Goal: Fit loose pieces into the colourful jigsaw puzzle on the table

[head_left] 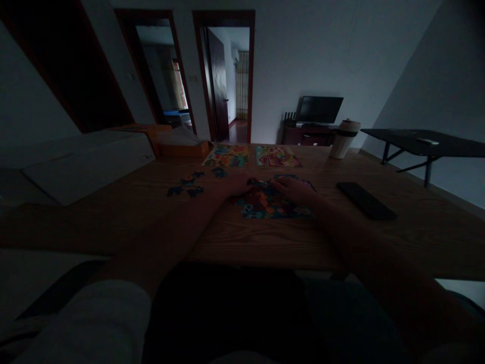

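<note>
A partly assembled jigsaw puzzle (265,205) with dark blue, red and orange colours lies on the wooden table in front of me. At its upper left edge, my left hand (238,183) has its fingers closed on a small puzzle piece (254,181). My right hand (292,188) comes in over the puzzle's upper right part, its fingers bent together on a bluish piece at the upper edge. Dim light blurs the exact grip. Several loose puzzle pieces (195,191) are scattered to the left of my left forearm.
Two colourful picture sheets (229,155) (278,156) lie at the table's far side. An orange box (182,149) and a large white box (87,162) stand left. On the right are a black phone (366,200) and a light tumbler (344,140). A black folding table (435,142) stands beyond.
</note>
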`<state>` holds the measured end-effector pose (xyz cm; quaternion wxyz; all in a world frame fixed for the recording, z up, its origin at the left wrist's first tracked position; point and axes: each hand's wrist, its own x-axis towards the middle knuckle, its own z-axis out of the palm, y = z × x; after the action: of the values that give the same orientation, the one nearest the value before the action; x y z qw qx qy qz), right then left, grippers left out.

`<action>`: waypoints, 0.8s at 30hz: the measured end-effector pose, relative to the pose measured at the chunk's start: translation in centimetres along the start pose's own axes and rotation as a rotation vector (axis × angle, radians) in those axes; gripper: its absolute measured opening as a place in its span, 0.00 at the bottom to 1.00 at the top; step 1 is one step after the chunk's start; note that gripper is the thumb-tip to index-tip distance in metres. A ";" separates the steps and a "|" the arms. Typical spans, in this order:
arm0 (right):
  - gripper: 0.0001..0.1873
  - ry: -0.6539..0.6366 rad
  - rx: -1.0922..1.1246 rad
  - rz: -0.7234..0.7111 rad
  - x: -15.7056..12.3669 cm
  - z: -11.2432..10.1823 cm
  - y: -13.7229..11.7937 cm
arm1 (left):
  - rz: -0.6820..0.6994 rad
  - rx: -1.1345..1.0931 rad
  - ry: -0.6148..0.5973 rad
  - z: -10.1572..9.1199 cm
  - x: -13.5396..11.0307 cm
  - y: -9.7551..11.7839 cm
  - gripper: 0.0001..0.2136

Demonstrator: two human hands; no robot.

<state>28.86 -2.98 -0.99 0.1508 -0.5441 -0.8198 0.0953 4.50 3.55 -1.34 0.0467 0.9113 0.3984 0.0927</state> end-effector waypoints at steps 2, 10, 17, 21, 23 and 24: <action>0.27 0.010 -0.007 -0.021 0.1 0.1 -0.1 | 0.014 -0.006 0.009 0.2 0.2 -0.1 0.17; 0.24 -0.010 -0.047 -0.111 0.8 1.1 0.0 | 0.020 0.024 0.030 0.0 -0.6 -0.8 0.18; 0.25 -0.023 -0.083 -0.099 0.9 1.4 -0.1 | 0.108 0.082 0.021 0.5 -0.4 -0.8 0.21; 0.27 -0.028 -0.090 -0.096 1.1 1.5 0.1 | 0.095 0.104 0.024 0.5 -0.3 -0.7 0.21; 0.28 -0.025 -0.104 -0.105 1.2 1.7 0.3 | 0.102 0.101 0.020 0.3 -0.4 -0.7 0.21; 0.27 -0.027 -0.111 -0.108 1.3 1.8 0.4 | 0.107 0.095 0.021 0.2 -0.5 -0.6 0.21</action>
<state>28.06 -1.58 -2.63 0.1140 -0.5051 -0.8541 0.0488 3.76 3.63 -1.71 -0.0056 0.9314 0.3537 0.0857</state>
